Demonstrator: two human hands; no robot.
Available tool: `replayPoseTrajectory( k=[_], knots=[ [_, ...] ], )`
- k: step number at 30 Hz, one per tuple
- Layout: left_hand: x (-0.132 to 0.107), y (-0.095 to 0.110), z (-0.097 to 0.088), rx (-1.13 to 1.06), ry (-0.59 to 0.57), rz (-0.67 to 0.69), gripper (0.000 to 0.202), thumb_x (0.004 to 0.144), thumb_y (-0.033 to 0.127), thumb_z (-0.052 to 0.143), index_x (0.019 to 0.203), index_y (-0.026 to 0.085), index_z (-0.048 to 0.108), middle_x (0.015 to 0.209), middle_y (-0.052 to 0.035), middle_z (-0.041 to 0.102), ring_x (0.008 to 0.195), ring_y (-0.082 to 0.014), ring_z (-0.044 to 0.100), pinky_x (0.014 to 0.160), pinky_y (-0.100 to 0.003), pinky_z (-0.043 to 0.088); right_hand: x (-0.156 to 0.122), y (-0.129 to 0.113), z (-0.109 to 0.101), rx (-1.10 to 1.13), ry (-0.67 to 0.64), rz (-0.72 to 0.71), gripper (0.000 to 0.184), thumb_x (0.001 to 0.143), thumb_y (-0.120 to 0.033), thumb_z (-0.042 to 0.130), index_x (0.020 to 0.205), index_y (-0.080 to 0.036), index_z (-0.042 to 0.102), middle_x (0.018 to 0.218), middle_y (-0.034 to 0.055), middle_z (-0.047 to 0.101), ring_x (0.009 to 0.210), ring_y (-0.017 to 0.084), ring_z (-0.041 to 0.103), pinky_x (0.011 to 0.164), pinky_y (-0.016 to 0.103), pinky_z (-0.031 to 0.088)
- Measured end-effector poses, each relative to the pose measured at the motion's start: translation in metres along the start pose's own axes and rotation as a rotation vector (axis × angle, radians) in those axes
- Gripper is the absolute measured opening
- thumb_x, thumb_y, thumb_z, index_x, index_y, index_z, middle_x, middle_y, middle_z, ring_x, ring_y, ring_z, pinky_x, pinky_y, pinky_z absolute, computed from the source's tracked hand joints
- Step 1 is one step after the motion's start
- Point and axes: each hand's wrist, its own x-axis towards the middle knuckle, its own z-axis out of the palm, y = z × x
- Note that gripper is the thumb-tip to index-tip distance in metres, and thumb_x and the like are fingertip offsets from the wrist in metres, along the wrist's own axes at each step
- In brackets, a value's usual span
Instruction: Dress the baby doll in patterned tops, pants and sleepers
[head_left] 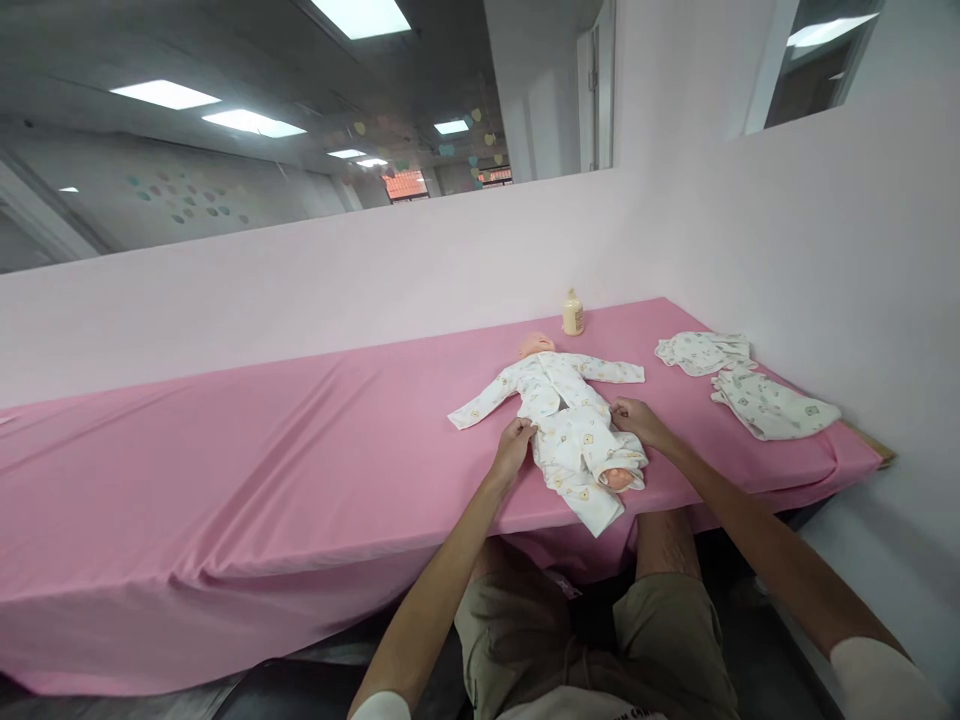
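A baby doll (537, 346) lies on its back on the pink-covered table (300, 450), dressed in a white printed top (559, 382) and white printed trousers (581, 460). My left hand (514, 443) pinches the trousers' waist on the doll's left side. My right hand (634, 418) grips the waist on the other side. One bare doll foot (616, 478) pokes out of a trouser leg near the table's front edge.
Two folded white printed garments (703, 352) (772, 405) lie at the table's right end. A small cream bottle (573, 313) stands by the pink back wall. A pink side wall closes the right. My knees sit under the table's front edge.
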Motion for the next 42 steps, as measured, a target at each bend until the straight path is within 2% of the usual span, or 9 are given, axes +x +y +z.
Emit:
replayPoseTrajectory(
  k=[8,13,15,19,23,29,35,39,42],
  knots=[
    [0.021,0.008,-0.002,0.026,0.161,0.088,0.019,0.080,0.034,0.054,0.072,0.020,0.044,0.075,-0.0010,0.056,0.073,-0.0147,0.053,0.073,-0.031,0.045,0.008,-0.002,0.020,-0.117,0.097,-0.065,0.013,0.073,-0.031,0.045,0.065,-0.021,0.044,0.062,-0.0017,0.055,0.060,0.014,0.045,0.056,0.026,0.031],
    [0.028,0.008,0.004,0.041,0.245,0.174,0.014,0.080,0.028,0.052,0.072,0.020,0.043,0.102,-0.0057,0.062,0.105,-0.0192,0.055,0.086,-0.030,0.043,0.005,-0.004,0.022,-0.154,0.114,-0.037,0.022,0.081,-0.037,0.045,0.068,-0.020,0.049,0.064,-0.0012,0.057,0.061,0.015,0.049,0.056,0.026,0.033],
    [0.027,0.007,0.004,0.054,0.232,0.208,0.015,0.079,0.026,0.051,0.071,0.020,0.041,0.109,-0.0061,0.062,0.107,-0.0189,0.054,0.086,-0.029,0.043,0.006,-0.006,0.022,-0.139,0.111,-0.017,0.026,0.085,-0.040,0.045,0.071,-0.020,0.052,0.067,-0.0001,0.060,0.063,0.016,0.053,0.056,0.026,0.035],
    [0.026,0.008,-0.001,0.100,0.197,0.247,0.012,0.081,0.028,0.049,0.073,0.020,0.044,0.099,-0.0044,0.063,0.092,-0.0165,0.056,0.082,-0.028,0.044,0.013,-0.007,0.019,-0.069,0.170,-0.068,0.030,0.086,-0.043,0.051,0.099,-0.018,0.062,0.099,0.0057,0.068,0.086,0.020,0.062,0.073,0.029,0.046],
    [0.037,0.015,-0.009,0.146,0.252,0.227,0.017,0.083,0.029,0.049,0.094,0.020,0.056,0.108,-0.0062,0.063,0.098,-0.0178,0.058,0.090,-0.032,0.044,0.033,-0.008,0.016,-0.197,0.201,-0.233,0.039,0.085,-0.037,0.055,0.120,-0.020,0.061,0.119,0.0086,0.062,0.107,0.022,0.057,0.088,0.035,0.045],
    [0.068,0.021,-0.017,0.289,0.214,0.313,0.038,0.083,0.030,0.054,0.120,0.020,0.055,0.125,-0.0105,0.059,0.116,-0.0231,0.053,0.097,-0.037,0.041,0.080,-0.012,0.015,-0.371,0.100,-0.261,0.020,0.086,-0.028,0.050,0.083,-0.019,0.068,0.086,0.0040,0.066,0.080,0.018,0.058,0.072,0.028,0.041],
    [0.098,0.012,-0.017,0.566,0.281,0.356,0.026,0.088,0.033,0.047,0.105,0.021,0.063,0.105,-0.0087,0.066,0.098,-0.0252,0.058,0.091,-0.042,0.043,0.122,-0.010,0.024,-0.336,0.250,-0.099,0.028,0.089,-0.036,0.043,0.069,-0.021,0.053,0.066,0.0000,0.058,0.064,0.016,0.052,0.059,0.026,0.033],
    [0.109,-0.004,-0.018,0.597,0.313,0.357,0.031,0.091,0.030,0.042,0.109,0.018,0.064,0.120,-0.0123,0.063,0.116,-0.0273,0.054,0.102,-0.044,0.038,0.127,0.002,0.041,-0.415,0.303,-0.040,0.030,0.090,-0.037,0.045,0.066,-0.021,0.050,0.064,0.0027,0.057,0.060,0.016,0.048,0.057,0.027,0.026],
    [0.105,-0.012,-0.022,0.589,0.335,0.304,0.032,0.091,0.029,0.042,0.108,0.016,0.065,0.120,-0.0136,0.063,0.116,-0.0271,0.053,0.102,-0.043,0.039,0.117,0.009,0.046,-0.511,0.283,-0.014,0.028,0.090,-0.032,0.045,0.065,-0.021,0.052,0.066,0.0043,0.059,0.060,0.016,0.048,0.057,0.027,0.025]
  ],
)
